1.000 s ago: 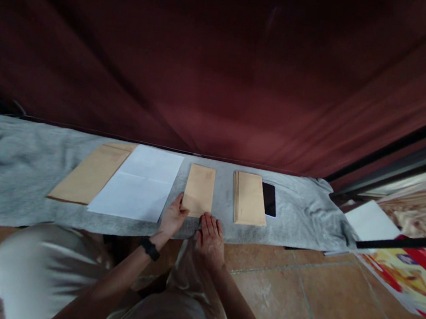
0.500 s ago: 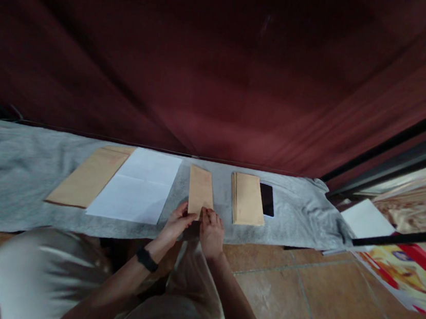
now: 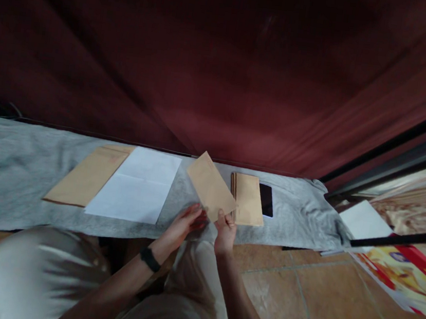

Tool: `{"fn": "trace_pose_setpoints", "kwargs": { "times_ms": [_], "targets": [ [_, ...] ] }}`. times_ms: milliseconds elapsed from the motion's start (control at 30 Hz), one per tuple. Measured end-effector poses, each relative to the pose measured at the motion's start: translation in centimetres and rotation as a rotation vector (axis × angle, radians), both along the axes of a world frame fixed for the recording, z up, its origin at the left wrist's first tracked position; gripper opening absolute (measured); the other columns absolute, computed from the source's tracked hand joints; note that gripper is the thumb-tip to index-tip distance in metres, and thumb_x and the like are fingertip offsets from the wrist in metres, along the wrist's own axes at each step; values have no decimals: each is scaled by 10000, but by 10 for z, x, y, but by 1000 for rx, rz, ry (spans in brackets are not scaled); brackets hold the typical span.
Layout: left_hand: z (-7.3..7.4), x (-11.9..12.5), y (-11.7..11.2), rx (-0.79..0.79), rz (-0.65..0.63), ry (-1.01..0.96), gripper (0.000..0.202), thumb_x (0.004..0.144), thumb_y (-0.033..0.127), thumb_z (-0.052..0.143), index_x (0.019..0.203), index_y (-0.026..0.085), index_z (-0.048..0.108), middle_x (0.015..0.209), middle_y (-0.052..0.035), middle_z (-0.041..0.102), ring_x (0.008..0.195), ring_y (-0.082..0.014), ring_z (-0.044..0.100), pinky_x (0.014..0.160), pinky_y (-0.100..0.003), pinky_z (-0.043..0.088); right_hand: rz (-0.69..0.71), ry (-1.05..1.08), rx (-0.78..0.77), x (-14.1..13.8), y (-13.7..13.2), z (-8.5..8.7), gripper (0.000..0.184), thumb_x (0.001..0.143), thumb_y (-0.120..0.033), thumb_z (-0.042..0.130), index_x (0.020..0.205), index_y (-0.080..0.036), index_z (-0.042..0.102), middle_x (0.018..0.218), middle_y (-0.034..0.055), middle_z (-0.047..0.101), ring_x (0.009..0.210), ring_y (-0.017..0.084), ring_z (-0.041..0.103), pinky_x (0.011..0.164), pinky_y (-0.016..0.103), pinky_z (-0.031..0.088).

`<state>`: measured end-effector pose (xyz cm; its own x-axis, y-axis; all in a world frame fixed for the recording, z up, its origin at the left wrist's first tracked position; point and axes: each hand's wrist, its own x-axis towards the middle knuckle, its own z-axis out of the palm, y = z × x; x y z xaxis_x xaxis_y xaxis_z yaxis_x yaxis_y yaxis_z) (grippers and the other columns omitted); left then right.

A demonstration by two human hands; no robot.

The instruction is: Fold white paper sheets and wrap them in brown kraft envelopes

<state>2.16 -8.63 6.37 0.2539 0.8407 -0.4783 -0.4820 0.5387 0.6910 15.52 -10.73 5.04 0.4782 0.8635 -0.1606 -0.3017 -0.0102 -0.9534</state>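
My right hand (image 3: 224,233) pinches the near end of a single brown envelope (image 3: 211,185), lifted off the grey cloth (image 3: 9,176) and tilted toward the upper left. My left hand (image 3: 185,223), with a black band on its wrist, is just left of that envelope's near corner, fingers curled; whether it touches the envelope I cannot tell. A stack of brown envelopes (image 3: 249,197) lies just to the right, partly behind the lifted one. A white sheet of paper (image 3: 136,183) and a large brown envelope (image 3: 87,175) lie to the left.
A dark phone (image 3: 266,199) lies beside the envelope stack. A dark red curtain (image 3: 224,68) hangs behind the cloth. Tiled floor (image 3: 315,306) is in front, with a white sheet (image 3: 364,219), a colourful print (image 3: 408,279) and a black bar (image 3: 401,238) at right. My knees are below.
The single envelope lay flat on the cloth under both hands; now my right hand has lifted it and swung it to the right, over the edge of the stack. My left hand has drawn back.
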Motion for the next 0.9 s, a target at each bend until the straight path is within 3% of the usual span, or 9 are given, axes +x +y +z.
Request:
{"fn": "trace_pose_setpoints", "kwargs": {
  "times_ms": [100, 267, 500, 700, 900],
  "targets": [
    [-2, 9, 0, 78, -1, 31, 417, 672, 338, 861, 1027, 169, 725, 1058, -76, 755, 897, -193, 702, 774, -301, 560, 49, 313, -23, -17, -6, -1, 371, 749, -498, 795, 933, -187, 716, 918, 52, 781, 812, 188, 728, 754, 308, 591],
    [-15, 8, 4, 100, 58, 199, 306, 599, 278, 829, 860, 156, 725, 774, -13, 728, 686, -139, 645, 641, -243, 504, 79, 456, -59, -26, -13, -6, 294, 738, -413, 823, 894, -193, 706, 879, 41, 778, 775, 163, 733, 714, 267, 595],
    [-21, -8, 20, 119, -54, 366, 385, 552, 340, 813, 871, 153, 706, 812, -52, 737, 699, -194, 660, 574, -273, 489, 53, 416, -164, -13, -11, -26, 311, 670, -403, 850, 810, -202, 658, 780, 19, 758, 712, 172, 724, 675, 288, 605],
    [-25, -18, 37, 157, -107, 453, 406, 522, 279, 801, 895, 154, 701, 810, -42, 738, 716, -211, 664, 577, -269, 472, 21, 333, -181, 1, -4, -42, 406, 552, -431, 892, 709, -205, 594, 649, -4, 705, 605, 159, 684, 645, 304, 615],
    [-35, -21, 55, 216, -104, 529, 388, 568, 190, 743, 946, 199, 654, 795, -5, 732, 786, -217, 685, 698, -296, 520, 48, 158, -104, 12, -5, -54, 370, 652, -455, 813, 852, -192, 648, 673, -20, 684, 610, 145, 657, 629, 296, 598]
  ]
}}
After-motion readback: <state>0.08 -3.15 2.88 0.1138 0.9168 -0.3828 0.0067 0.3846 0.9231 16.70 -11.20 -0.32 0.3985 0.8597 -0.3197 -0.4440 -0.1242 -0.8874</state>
